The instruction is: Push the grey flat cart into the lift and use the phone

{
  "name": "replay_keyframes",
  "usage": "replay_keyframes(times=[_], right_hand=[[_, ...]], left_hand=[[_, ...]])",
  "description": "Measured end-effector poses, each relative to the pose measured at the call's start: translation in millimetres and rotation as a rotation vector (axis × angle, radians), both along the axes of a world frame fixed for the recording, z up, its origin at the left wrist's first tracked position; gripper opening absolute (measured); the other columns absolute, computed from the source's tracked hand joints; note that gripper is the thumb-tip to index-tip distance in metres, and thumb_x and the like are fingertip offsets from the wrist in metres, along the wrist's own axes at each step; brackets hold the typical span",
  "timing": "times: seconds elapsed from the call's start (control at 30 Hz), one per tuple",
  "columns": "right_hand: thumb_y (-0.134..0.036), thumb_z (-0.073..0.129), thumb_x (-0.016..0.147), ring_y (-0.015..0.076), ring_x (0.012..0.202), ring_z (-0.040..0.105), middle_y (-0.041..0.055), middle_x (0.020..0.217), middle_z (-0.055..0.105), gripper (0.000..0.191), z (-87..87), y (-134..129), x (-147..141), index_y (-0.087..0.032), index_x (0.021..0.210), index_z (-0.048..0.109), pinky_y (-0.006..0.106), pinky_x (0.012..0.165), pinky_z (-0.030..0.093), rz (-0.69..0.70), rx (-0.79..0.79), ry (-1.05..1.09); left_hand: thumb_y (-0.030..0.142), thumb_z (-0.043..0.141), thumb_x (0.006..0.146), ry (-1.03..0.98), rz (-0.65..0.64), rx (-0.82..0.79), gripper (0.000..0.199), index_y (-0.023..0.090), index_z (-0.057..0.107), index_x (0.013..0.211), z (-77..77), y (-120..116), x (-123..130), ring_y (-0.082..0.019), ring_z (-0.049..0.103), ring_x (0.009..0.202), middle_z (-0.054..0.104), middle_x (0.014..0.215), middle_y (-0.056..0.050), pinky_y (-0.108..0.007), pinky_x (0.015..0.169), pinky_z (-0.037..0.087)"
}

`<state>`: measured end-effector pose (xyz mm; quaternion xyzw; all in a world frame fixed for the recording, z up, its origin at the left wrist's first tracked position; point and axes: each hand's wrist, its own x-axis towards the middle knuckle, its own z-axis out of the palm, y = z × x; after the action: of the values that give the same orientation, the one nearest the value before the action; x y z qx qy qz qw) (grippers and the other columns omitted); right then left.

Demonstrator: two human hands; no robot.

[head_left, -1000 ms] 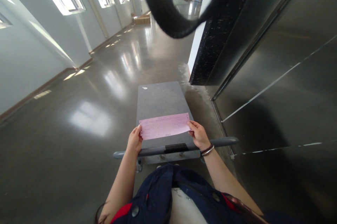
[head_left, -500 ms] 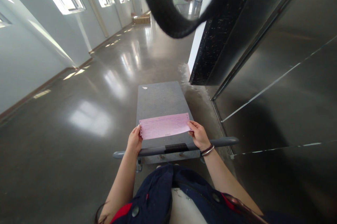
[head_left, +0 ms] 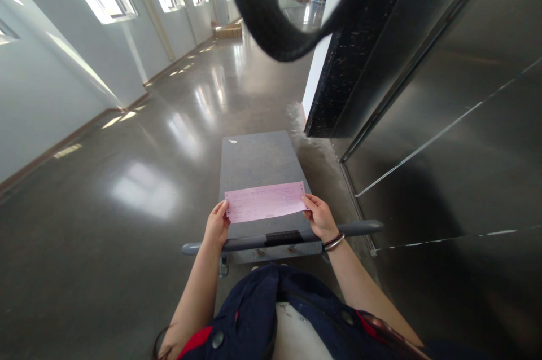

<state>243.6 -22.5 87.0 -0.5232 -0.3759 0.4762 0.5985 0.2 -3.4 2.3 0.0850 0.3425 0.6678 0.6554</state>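
Note:
A pink paper form [head_left: 266, 202] with punched holes along its short edges is stretched between my two hands; its faint print is too small to read. My left hand [head_left: 217, 224] pinches the left end, thumb on top. At the right end, my right hand [head_left: 320, 218] grips the sheet between thumb and fingers, with a dark braided band and a silver bangle on that wrist. Beneath the paper is a grey flatbed trolley [head_left: 258, 159], its push handle [head_left: 359, 228] crossing close to both wrists. Part of the trolley's deck is hidden by the sheet.
A white scrap [head_left: 232, 141] lies on the trolley's far left corner. Shiny metal panels [head_left: 444, 140] stand close on the right, beside a black speckled column [head_left: 332, 78]. Windows line the left wall [head_left: 51, 83]. Cardboard boxes [head_left: 228, 31] sit farther off. A blurred black strap [head_left: 279, 38] hangs overhead.
The left end of the pink form has shifted very slightly. Both hands and the trolley are otherwise in the same place.

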Motion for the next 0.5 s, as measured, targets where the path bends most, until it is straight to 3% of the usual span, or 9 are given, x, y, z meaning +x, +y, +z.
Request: replay_keyframes(times=[0.5], right_hand=[[-0.039,0.080,0.039,0.0032,0.044,0.029,-0.0019,0.054,0.047,0.041,-2.1,2.0,1.6,-0.013,0.064,0.060,0.017,0.039,0.020,-0.009,0.000,0.013]], left_hand=[[0.017,0.071,0.066,0.016,-0.015,0.007,0.018,0.011,0.061,0.080,-7.0,2.6,-0.8,-0.009,0.056,0.057,0.063,0.070,-0.001,-0.020,0.050,0.046]])
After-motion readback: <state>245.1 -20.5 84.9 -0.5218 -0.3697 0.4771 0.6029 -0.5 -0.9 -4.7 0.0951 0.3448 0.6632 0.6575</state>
